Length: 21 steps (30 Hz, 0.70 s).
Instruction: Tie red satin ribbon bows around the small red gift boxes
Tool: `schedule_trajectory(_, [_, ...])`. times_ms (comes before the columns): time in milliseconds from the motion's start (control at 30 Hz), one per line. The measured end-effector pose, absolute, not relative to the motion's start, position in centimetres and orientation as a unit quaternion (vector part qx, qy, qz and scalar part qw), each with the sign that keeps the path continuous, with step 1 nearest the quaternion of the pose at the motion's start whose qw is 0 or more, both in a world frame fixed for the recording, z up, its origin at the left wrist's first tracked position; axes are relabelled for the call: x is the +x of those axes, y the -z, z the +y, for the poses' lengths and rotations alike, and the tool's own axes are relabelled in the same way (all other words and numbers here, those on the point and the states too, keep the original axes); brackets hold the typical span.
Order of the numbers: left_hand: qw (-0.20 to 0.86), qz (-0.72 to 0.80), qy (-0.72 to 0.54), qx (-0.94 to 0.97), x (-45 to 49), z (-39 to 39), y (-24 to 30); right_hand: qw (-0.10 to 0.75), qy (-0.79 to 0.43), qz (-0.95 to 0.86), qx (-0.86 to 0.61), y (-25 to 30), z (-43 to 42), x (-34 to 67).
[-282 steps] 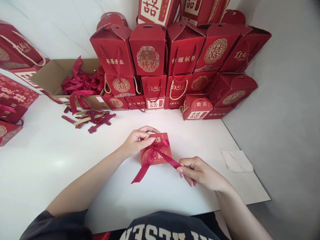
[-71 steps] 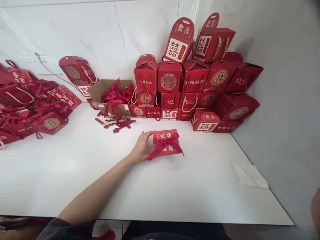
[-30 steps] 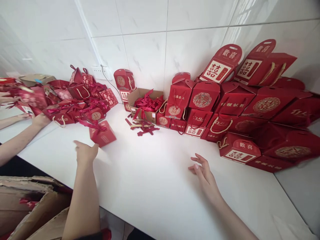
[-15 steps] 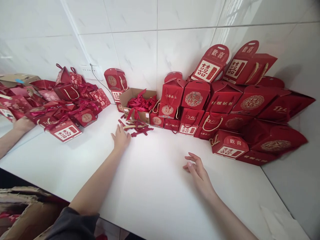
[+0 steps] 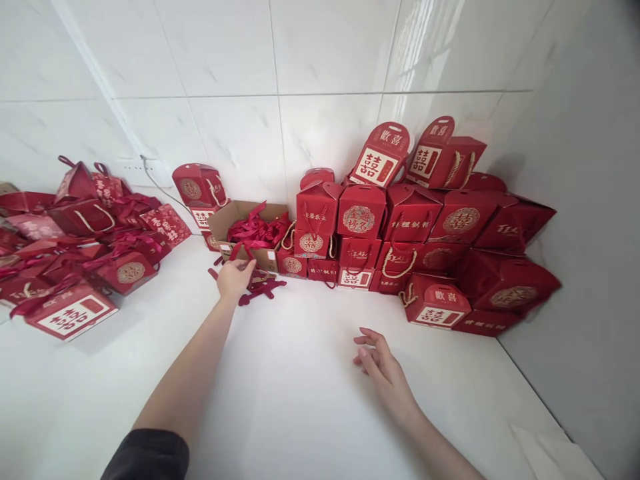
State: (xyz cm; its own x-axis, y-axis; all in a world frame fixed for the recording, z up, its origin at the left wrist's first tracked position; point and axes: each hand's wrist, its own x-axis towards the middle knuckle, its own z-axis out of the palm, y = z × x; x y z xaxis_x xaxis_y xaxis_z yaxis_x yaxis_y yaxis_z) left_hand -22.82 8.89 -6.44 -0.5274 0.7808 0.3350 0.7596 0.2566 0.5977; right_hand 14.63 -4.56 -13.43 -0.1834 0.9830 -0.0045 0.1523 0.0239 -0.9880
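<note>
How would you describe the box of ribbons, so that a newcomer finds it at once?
On the white table, find the stack of red boxes. The box of ribbons stands at its left end, just beyond the left hand. Unlike the red boxes, it is open-topped brown cardboard.

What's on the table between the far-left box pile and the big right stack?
In the head view: a short stack of red boxes, an open carton of red ribbons, flat strips before it, and the left hand.

White table (image 5: 285, 400), red boxes (image 5: 437, 307), carton (image 5: 219, 229), dark-red strips (image 5: 263, 287), perhaps a tissue (image 5: 545, 457)
</note>
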Motion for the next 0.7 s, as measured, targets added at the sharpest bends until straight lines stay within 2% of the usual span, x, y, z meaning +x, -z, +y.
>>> schedule_trajectory(133, [0.033,0.776,-0.425,0.466,-23.2,10.0,3.8,0.409,-0.505,-0.583,-0.488,13.1,-4.5,14.6])
schedule_trajectory(267, [0.019,0.718,-0.53,0.451,-21.9,8.7,-1.4,0.404,-0.501,-0.59,-0.489,13.1,-4.7,14.5])
schedule_trajectory(300, [0.014,0.689,-0.569,0.45,-21.1,7.8,-3.0,0.403,-0.495,-0.593,-0.49,13.1,-4.8,14.4])
schedule_trajectory(367, [0.018,0.531,-0.713,0.458,-19.0,5.1,-6.4,0.401,-0.479,-0.607,-0.491,12.9,-5.0,14.2])
schedule_trajectory(400, [0.022,0.47,-0.739,0.483,-17.7,3.4,-7.8,0.4,-0.468,-0.619,-0.488,12.5,-5.0,14.1])
schedule_trajectory(500, [0.05,0.397,-0.726,0.559,-13.2,-1.7,-10.5,0.408,-0.412,-0.687,-0.438,9.5,-4.7,13.4])
schedule_trajectory(600, [0.189,0.402,-0.658,0.608,-9.3,-4.7,-10.3,0.453,-0.315,-0.756,-0.351,4.0,-4.0,12.9])
schedule_trajectory(700, [0.339,0.408,-0.52,0.67,-6.8,-4.7,-8.6,0.525,-0.282,-0.735,-0.324,-1.5,-3.6,12.8])
